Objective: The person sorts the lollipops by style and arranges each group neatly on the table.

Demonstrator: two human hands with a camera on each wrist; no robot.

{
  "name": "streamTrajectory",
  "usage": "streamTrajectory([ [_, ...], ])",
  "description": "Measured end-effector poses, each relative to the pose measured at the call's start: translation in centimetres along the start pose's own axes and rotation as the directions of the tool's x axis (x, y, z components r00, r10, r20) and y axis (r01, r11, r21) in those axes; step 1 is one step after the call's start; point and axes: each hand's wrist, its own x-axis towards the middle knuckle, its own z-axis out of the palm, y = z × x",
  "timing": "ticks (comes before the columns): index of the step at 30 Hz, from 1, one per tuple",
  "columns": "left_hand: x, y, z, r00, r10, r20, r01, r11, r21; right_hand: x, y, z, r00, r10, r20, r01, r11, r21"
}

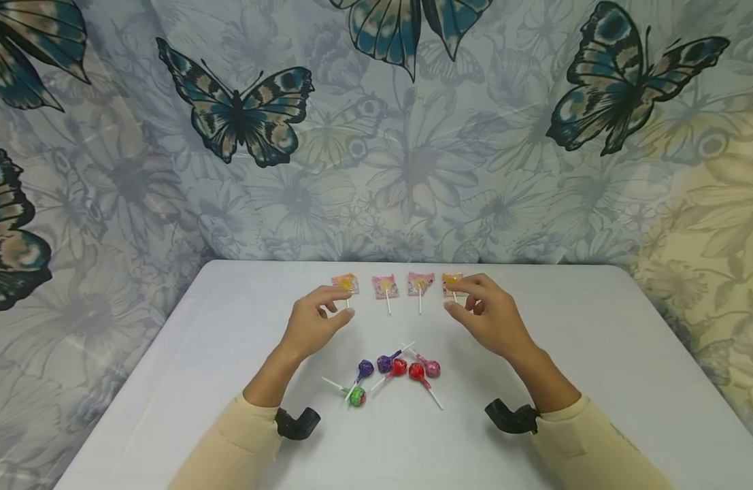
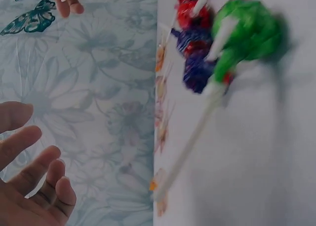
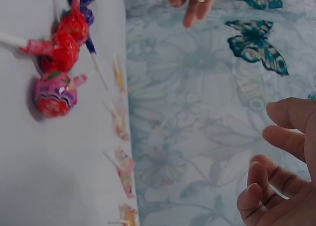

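My left hand is raised over the table, fingers loosely bent, thumb apart from the fingertips, nothing held. In the head view it overlaps the leftmost flat lollipop, which has an orange-yellow wrapper. Likewise empty, my right hand hovers in front of the rightmost flat lollipop and partly hides it. Between them lie two pink-wrapped flat lollipops, one on the left and another on the right. Both wrist views show the left hand and right hand with spread, relaxed fingers.
Nearer on the white table lies a loose cluster of ball lollipops: green, two purple, two red and one pink. Their sticks point various ways. Butterfly-patterned cloth hangs behind the table's back edge.
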Motion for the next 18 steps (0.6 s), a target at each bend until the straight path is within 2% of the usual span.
streamTrajectory([
  [8, -2.5, -0.8, 1.8, 0.999, -0.03, 0.02, 0.029, 0.999, 0.037, -2.2, -0.8, 0.6, 0.999, 0.025, 0.024, -0.026, 0.999, 0.023],
  [14, -3.7, -1.6, 2.7, 0.993, -0.076, 0.086, 0.071, 0.996, 0.058, -3.7, -0.7, 1.8, 0.999, 0.017, 0.033, -0.019, 0.998, 0.059],
  [18, -4.5, -2.0, 3.0, 0.98, -0.134, 0.144, 0.129, 0.991, 0.04, -4.8, -0.3, 2.9, 0.998, 0.018, 0.056, -0.023, 0.996, 0.087],
])
